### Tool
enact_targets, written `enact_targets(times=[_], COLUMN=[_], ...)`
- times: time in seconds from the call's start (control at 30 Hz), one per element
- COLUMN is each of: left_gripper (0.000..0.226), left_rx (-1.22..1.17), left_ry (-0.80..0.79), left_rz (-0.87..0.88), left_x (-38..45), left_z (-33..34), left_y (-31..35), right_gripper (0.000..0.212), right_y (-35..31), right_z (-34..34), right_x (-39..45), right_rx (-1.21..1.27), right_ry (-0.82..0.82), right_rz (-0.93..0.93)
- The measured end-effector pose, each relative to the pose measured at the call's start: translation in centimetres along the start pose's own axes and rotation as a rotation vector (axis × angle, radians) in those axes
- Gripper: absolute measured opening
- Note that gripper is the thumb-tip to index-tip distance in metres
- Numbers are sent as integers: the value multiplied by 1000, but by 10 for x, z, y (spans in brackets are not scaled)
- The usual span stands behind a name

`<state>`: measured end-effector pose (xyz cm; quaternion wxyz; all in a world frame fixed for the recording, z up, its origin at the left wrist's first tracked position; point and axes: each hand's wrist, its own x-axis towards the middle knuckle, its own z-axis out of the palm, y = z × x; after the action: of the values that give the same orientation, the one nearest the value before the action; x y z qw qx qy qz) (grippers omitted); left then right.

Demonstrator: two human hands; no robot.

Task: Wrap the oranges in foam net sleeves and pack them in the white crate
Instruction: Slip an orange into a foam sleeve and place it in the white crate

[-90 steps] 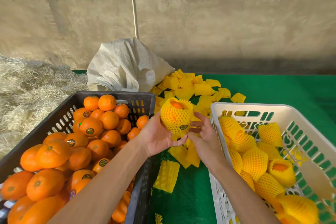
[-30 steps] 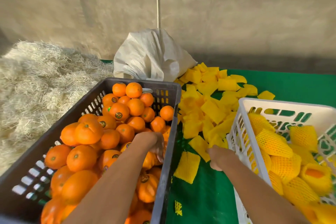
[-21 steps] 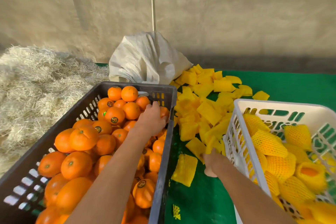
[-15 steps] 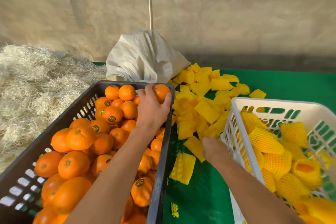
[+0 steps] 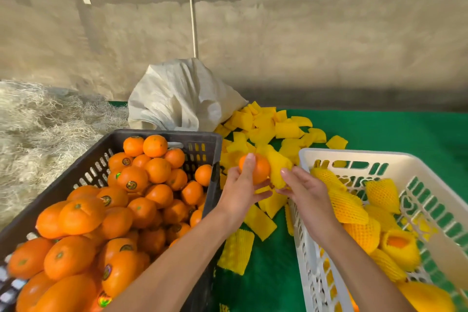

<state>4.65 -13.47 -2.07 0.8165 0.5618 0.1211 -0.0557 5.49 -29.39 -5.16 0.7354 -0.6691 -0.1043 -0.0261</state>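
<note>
Left hand [image 5: 240, 191]: gripping a bare orange [image 5: 258, 168] between the crates; Right hand [image 5: 302, 191]: pinching a yellow foam sleeve [image 5: 277, 167] touching that orange; White crate [image 5: 354, 157]: holding wrapped fruit

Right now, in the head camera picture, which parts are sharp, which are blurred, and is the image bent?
Head view: the left hand with its orange and the right hand with the foam sleeve look fairly sharp; the oranges in the black crate's near-left corner smear; the white crate's rim bows, wide-angle distortion; light is soft, without hard shadows.
</note>
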Motion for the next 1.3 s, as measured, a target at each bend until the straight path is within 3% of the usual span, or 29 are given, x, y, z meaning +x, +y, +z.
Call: enact_targets(times=[0.1, 0.17, 0.23, 0.37, 0.5, 0.6, 0.77, 0.87, 0.93, 1.03, 1.13, 1.23, 1.3], left_gripper=[47, 51, 65, 113, 128, 122, 105, 82, 73, 80, 73, 68, 52], left_rx=[-70, -92, -50, 197, 262, 249, 263, 363, 430, 514, 599, 571, 459], left_ry=[-21, -28, -75, -76, -75, -126, -115, -100, -86, -31, 50, 56, 39], left_rz=[-59, -138, -168, -60, -40, -37, -1, 36, 59, 77, 57, 54, 69], left_x=[-1, -3, -3, 0, 3, 5, 5, 8, 11, 15, 21, 23, 21], left_z=[4, 7, 6, 3, 0, -3, -3, -5, -6, -7, -13, -18, -14], left_y=[4, 6, 7, -2, -6, -6, -10, -12, -13, -16, -18, -17, -12], right_gripper=[26, 24, 22, 16, 12, 13, 39, 30, 20, 16, 16, 25, 30], right_y=[-3, -5, -5, -7, -6, -7, 0, 5, 6, 5, 5, 2, -5], right_z=[0, 1, 1, 5, 7, 7, 9, 10, 8, 8, 18, 26, 26], right_x=[-2, -1, -1, -4, -7, -8, -9, -9, -8, -10, -15, -11, -7], right_rx=[-84, -79, -88, -148, -82, -97, -296, -579, -616, -496, -288, 181, 580], right_ry=[38, 37, 49, 140, 163, 98, 30, 72, 120, 150, 180, 195, 168], right_rz=[-59, -68, -83, -131, -130, -104, -84, -195, -217, -190, -105, 181, 344])
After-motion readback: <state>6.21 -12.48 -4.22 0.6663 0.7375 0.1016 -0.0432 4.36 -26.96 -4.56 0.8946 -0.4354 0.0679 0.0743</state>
